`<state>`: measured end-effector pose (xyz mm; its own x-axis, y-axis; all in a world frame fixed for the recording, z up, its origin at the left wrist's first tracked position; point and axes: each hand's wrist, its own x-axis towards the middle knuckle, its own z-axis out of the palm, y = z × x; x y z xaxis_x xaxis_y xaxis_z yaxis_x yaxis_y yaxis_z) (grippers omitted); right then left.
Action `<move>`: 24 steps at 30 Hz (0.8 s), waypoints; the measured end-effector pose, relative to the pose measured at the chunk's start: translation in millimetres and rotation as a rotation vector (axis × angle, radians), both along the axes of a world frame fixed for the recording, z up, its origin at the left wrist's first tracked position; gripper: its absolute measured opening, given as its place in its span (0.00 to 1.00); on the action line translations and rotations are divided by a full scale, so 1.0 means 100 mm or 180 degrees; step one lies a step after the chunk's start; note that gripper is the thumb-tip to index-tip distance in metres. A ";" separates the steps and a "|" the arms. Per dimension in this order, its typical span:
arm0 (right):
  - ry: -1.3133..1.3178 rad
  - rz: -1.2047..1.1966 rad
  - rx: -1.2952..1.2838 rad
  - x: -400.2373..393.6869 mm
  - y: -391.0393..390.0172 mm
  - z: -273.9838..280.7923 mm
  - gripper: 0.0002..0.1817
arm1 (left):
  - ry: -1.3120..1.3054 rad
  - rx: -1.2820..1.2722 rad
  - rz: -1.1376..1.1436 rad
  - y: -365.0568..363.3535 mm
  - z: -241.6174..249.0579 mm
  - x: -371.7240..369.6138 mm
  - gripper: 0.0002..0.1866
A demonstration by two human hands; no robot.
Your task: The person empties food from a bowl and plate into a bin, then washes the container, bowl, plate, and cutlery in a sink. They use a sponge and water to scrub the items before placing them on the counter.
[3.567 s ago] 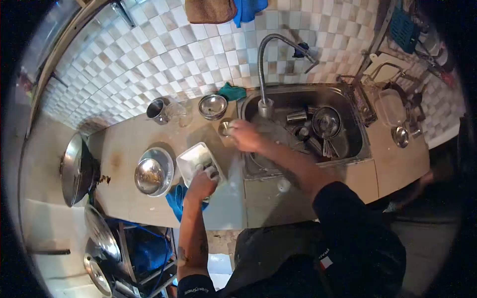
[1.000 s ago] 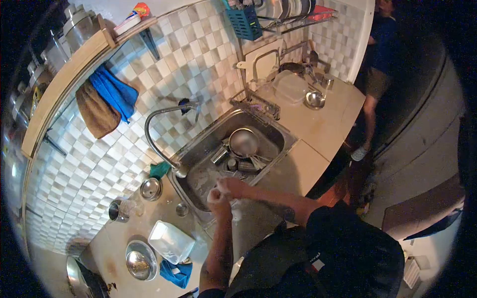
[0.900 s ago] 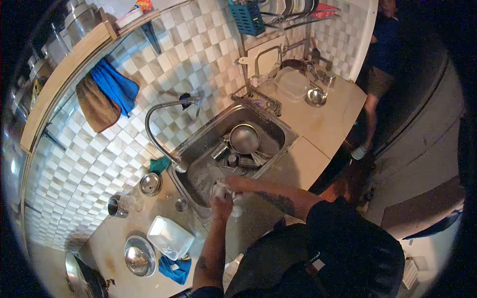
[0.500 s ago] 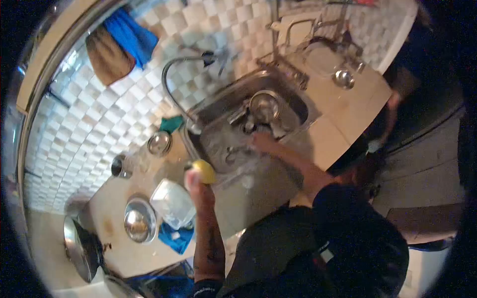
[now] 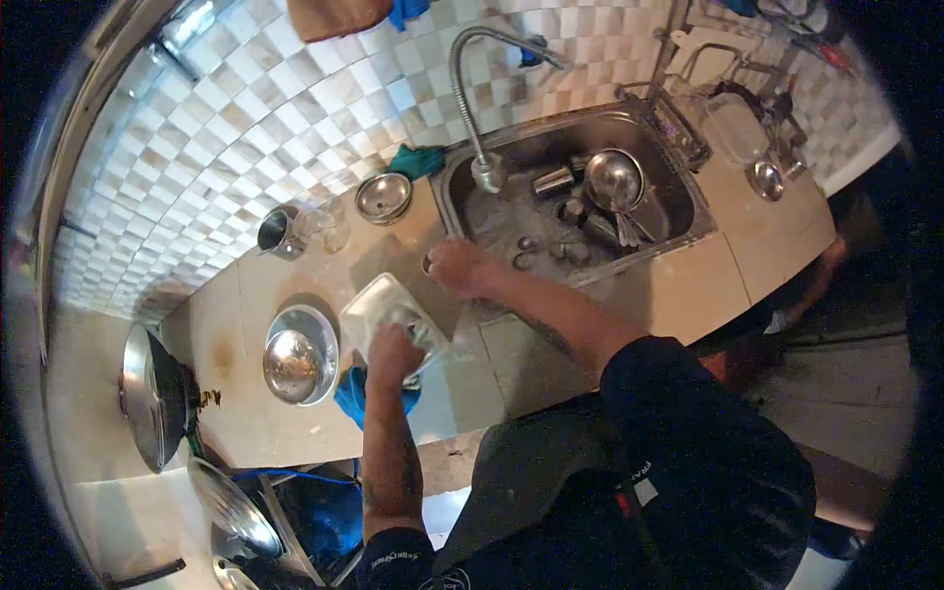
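Observation:
My left hand (image 5: 395,354) is closed and reaches down into a white plastic tub (image 5: 379,300) on the counter. What its fingers hold is hidden; something dark green shows beside them. A blue cloth (image 5: 351,393) lies partly under the tub. My right hand (image 5: 457,268) is curled above the sink's near-left rim. A small rounded edge pokes out at its fingers, too little to name. Inside the steel sink (image 5: 580,275) are a metal bowl (image 5: 614,180), a metal cup (image 5: 553,180), several spoons or forks (image 5: 629,231) and small round pieces in water.
A curved faucet (image 5: 460,74) rises behind the sink. Metal bowls (image 5: 300,364), a steel lid or dish (image 5: 383,197), a metal cup (image 5: 280,233) and clear glasses (image 5: 324,231) stand on the left counter. Another person's arm (image 5: 826,270) is at the far right.
My left hand, which held a yellow sponge, has lowered into the white tub. My right hand has moved left out of the sink. The view has shifted.

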<state>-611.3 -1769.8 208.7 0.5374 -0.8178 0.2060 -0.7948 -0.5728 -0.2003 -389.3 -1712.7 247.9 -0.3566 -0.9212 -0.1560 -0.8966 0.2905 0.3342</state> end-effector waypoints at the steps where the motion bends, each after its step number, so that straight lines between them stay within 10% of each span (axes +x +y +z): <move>1: -0.0220 -0.0095 0.0274 0.07 -0.02 -0.03 0.10 | -0.0173 0.0187 -0.0163 0.00 -0.01 -0.02 0.19; 10: -0.1739 -0.0527 0.1316 0.04 -0.05 0.20 0.12 | 0.0330 -0.0246 0.0126 -0.01 0.49 -0.09 0.26; 24: -0.1443 0.0208 0.1058 0.06 -0.25 -0.16 0.08 | -0.0906 -0.0395 -0.0948 -0.19 -0.43 0.11 0.14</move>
